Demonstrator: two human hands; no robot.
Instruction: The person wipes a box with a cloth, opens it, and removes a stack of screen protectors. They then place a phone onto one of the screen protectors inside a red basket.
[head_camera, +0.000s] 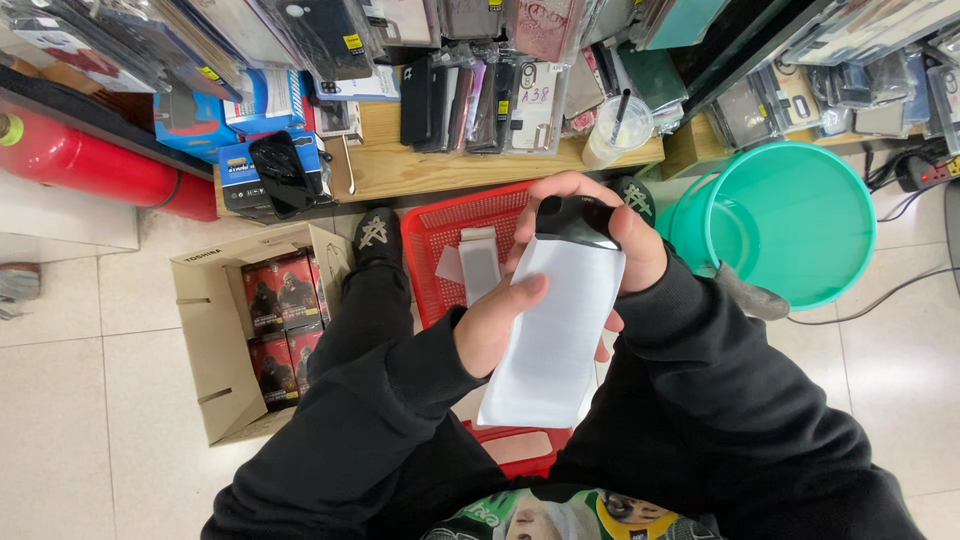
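Both hands clamping the thing: left hand (495, 325) pinching white sleeve (555, 335) edge, right hand (610, 235) gripping black phone case (573, 220) top; looking light, slick, flexible—hold by edges.

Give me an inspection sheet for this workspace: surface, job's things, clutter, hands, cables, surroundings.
Surface: pale tiled floor; wooden shelf ahead.
Job's things: white sleeve pack with a black phone case showing at its top; red basket underneath, holding more white packs.
Clutter: open cardboard box of red-and-black boxes; lidded plastic cup with straw.
Hands: left hand grips the pack's side; right hand curls over the case end.
Cables: black cable on the floor at right, power strip beyond.
Surroundings: teal bucket, red cylinder, racks of hanging phone cases.
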